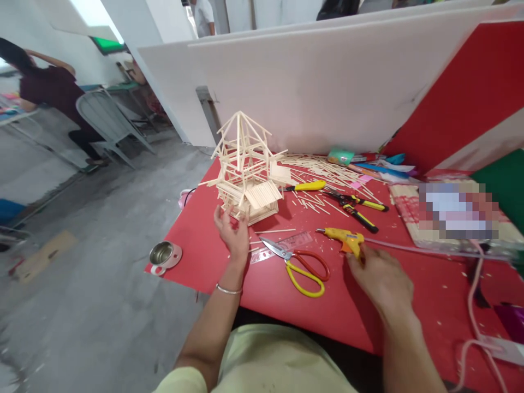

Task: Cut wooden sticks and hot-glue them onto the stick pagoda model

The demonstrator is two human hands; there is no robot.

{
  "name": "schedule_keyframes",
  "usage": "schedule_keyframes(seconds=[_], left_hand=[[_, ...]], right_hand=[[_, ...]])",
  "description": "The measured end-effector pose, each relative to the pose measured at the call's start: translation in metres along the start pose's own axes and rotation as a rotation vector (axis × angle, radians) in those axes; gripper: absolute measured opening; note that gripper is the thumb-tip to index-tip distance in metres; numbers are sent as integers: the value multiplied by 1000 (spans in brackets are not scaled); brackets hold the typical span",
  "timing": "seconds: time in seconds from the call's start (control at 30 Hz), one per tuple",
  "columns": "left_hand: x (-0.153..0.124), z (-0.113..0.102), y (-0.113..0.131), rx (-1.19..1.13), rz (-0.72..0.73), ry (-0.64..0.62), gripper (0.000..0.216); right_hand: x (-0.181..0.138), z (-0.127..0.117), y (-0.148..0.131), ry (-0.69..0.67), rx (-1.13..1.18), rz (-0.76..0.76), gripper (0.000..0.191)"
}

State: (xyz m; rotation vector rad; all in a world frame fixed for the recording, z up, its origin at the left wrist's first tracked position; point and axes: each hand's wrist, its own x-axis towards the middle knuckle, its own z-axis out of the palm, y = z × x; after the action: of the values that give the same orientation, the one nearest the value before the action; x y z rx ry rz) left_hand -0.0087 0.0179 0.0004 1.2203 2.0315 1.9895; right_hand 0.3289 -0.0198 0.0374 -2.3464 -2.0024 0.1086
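Your left hand (233, 233) has its fingers open, just touching the house (245, 169) ahead of them, and your right hand (380, 279) is on the glue gun (341, 238) handle (grip hidden, can't tell), so imo brace that base firmly.

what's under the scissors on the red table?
A clear ruler lies under the blades of the scissors; the handles rest on the bare red table. The strip of ruler directly beneath the blades is covered.

Left hand (232, 233) open at stick house (246, 174) base, right hand (379, 277) seemingly gripping glue gun (341, 238), red table (409, 305)
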Motion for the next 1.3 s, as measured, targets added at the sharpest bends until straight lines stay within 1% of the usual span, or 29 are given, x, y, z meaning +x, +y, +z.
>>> schedule_keyframes(seconds=[0.07, 0.13, 0.17, 0.23, 0.33, 0.4, 0.43, 0.5, 0.57, 0.67, 0.77, 0.87, 1.0, 1.07, 1.13, 1.2, 1.3], left_hand=[[0, 3, -5, -49, -33, -45, 41], [-2, 7, -9, -81, -45, -80, 42], [-3, 8, -9, -87, -47, -91, 42], [-4, 9, -11, -89, -62, -84, 43], [3, 9, -14, -96, -139, 24, 49], [15, 9, -20, -125, -217, 95, 53], [22, 9, -24, -147, -262, 113, 54], [38, 9, -31, -183, -347, 123, 52], [52, 10, -38, -204, -394, 127, 50], [65, 10, -45, -206, -397, 138, 47], [65, 14, -49, -242, -389, 165, 45], [59, 19, -49, -325, -394, 143, 43], [52, 22, -45, -442, -380, -42, 44], [51, 23, -42, -460, -380, -70, 46], [50, 24, -40, -459, -380, -73, 48], [49, 25, -37, -440, -372, -68, 52], [49, 27, -36, -434, -359, -58, 58]], right_hand=[[-5, -8, -9, 90, 63, -121, 49], [-5, -13, -22, 126, 216, -273, 47], [-2, -14, -31, 114, 304, -347, 46], [9, -16, -51, 44, 464, -449, 43], [35, -19, -87, -71, 623, -554, 41], [53, -20, -113, -95, 624, -595, 44], [61, -20, -126, -90, 583, -595, 46], [72, -19, -148, -91, 451, -610, 48], [78, -16, -161, -99, 378, -597, 44], [90, -13, -163, -88, 296, -500, 36], [119, -16, -152, -45, 203, -428, 37], [163, -20, -143, -19, 127, -455, 39], [214, -17, -141, -91, 24, -485, 34], [231, -13, -141, -127, -15, -499, 38], [245, -11, -139, -141, -42, -524, 41], [256, -13, -133, -132, -62, -531, 41], [270, -19, -121, -78, -83, -488, 39]])
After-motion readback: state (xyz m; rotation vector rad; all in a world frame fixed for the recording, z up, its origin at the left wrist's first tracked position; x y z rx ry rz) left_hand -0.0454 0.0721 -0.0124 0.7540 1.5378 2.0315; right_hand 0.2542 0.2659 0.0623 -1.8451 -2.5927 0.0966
